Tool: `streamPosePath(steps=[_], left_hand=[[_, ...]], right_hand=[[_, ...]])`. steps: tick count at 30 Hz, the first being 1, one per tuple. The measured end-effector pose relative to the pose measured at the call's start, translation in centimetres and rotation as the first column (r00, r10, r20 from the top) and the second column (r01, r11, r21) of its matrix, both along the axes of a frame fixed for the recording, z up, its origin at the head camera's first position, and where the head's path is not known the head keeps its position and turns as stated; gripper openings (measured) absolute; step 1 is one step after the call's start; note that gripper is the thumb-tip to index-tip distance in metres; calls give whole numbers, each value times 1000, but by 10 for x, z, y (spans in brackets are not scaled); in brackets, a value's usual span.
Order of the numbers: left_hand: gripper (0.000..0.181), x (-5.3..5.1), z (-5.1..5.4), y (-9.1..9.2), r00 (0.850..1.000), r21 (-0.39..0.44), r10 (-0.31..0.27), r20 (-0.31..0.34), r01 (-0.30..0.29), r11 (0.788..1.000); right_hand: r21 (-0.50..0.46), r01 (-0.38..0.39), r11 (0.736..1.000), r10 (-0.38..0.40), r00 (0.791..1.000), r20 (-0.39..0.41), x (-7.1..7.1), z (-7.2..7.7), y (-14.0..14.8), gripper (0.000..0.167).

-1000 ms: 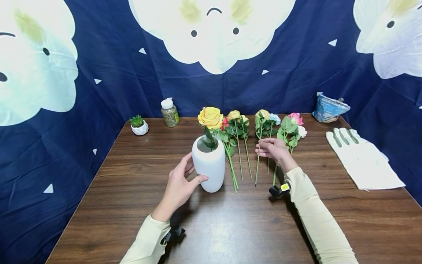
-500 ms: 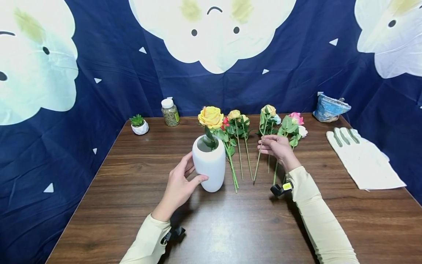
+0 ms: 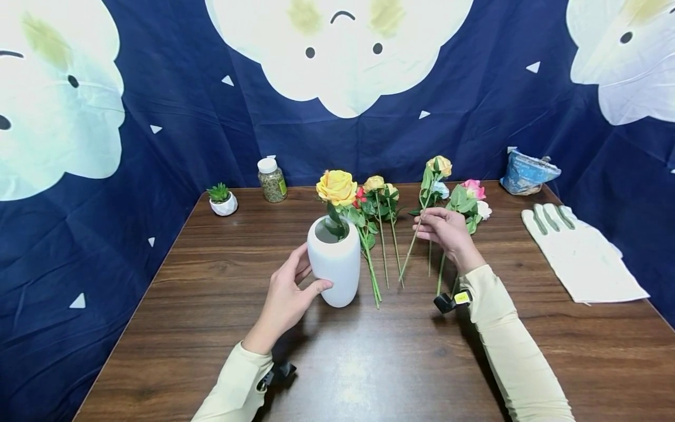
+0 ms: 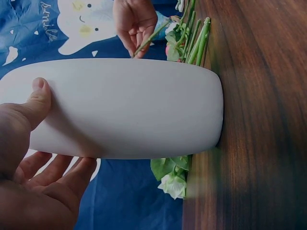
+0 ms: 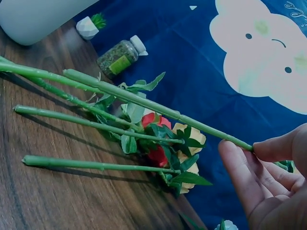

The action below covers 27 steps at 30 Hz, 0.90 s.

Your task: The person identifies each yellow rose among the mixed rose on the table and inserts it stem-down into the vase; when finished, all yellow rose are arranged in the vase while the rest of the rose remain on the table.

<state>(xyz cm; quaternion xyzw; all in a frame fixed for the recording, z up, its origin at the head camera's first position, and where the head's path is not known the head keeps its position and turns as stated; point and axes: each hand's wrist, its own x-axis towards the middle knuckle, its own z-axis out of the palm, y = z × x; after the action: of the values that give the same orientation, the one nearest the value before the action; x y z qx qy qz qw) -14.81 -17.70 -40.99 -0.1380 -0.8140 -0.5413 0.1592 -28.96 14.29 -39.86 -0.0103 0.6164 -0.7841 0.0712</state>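
Pinching rose stem (image 5: 158, 107) midway, right hand (image 3: 447, 232), yellow bloom (image 3: 440, 166) above

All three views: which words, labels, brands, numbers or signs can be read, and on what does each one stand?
"smile", probably: sideways script on the backdrop, left wrist view.
Backdrop script at the right wrist view's corner: unreadable.
Jar label: too small to read.
Bag: print too blurred to read.
Yellow tag: marks too small to read.
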Motion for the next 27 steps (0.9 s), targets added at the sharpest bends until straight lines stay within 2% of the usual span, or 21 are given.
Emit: streamPosePath(steps=[4,11,17,27], left_hand=[[80,0,0,0,1000,0,2,-4,-2,1000],[79,1,1,0,1000,-11,7,-13,-7,1000],[79,1,1,0,1000,-13,5,-24,-5,1000],[79,0,0,0,1000,-8,1,-24,-1,1000]], right_hand=[[-20,4,1000,-5,1000,-16,1,3,-2,21],[-71,9,997,-13,998,-59,5,7,-2,34],[-106,33,994,-43,995,-88,6,11,-3,31],[-261,73,963,-107,987,-121,10,21,-8,34]])
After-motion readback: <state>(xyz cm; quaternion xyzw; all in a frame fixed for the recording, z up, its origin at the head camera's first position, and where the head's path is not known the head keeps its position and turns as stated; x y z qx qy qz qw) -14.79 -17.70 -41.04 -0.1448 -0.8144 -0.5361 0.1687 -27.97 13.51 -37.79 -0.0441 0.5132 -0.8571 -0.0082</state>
